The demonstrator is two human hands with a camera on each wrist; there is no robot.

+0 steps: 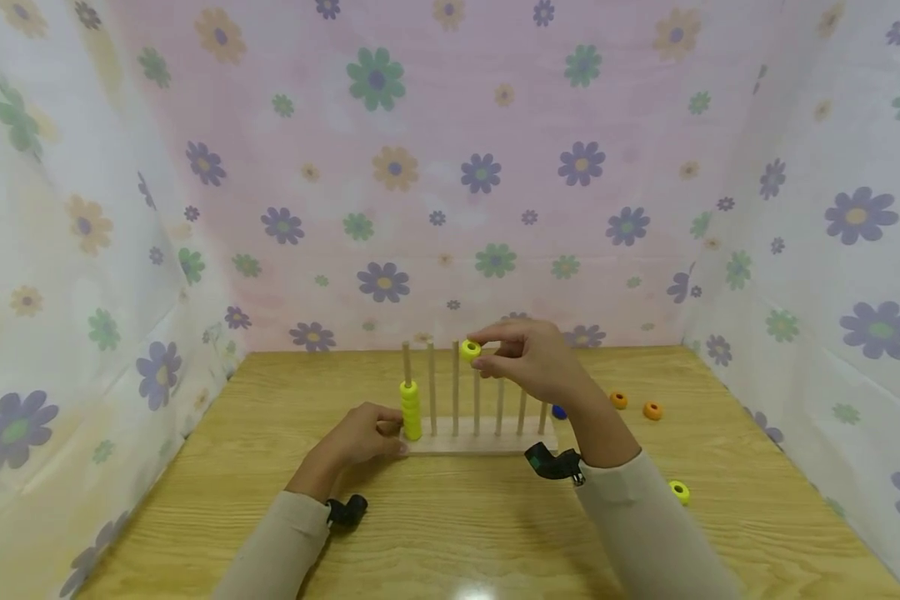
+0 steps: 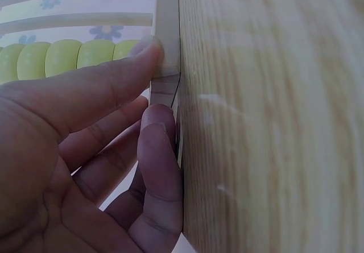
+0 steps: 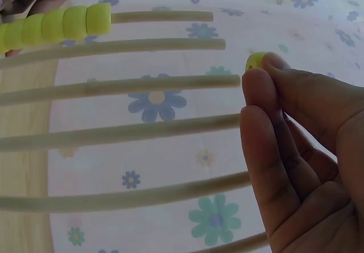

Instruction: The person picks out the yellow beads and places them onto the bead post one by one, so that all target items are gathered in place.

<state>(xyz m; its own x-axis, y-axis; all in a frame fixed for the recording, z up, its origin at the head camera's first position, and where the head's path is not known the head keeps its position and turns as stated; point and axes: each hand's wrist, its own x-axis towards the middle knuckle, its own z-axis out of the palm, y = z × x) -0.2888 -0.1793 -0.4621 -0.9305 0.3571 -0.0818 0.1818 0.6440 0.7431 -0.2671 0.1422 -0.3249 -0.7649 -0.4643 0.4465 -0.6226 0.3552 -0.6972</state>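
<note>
A wooden peg rack (image 1: 480, 444), a flat base with a row of several upright pegs, stands mid-table. Its leftmost peg carries a stack of yellow beads (image 1: 411, 412), with bare peg showing above them. My left hand (image 1: 360, 435) holds the left end of the base; the left wrist view shows the thumb (image 2: 122, 82) against the base beside the lowest bead and the other fingers curled round its end. Between thumb and fingertips, my right hand (image 1: 536, 360) pinches a loose yellow bead (image 1: 471, 351) at peg-top height, close to the third peg from the left.
Two orange beads, one nearer (image 1: 652, 410) and one farther (image 1: 618, 400), lie on the table to the right. A blue bead (image 1: 559, 412) sits by the rack's right end, and another yellow bead (image 1: 678, 492) lies beside my right sleeve. Flowered cloth (image 1: 450, 217) walls three sides.
</note>
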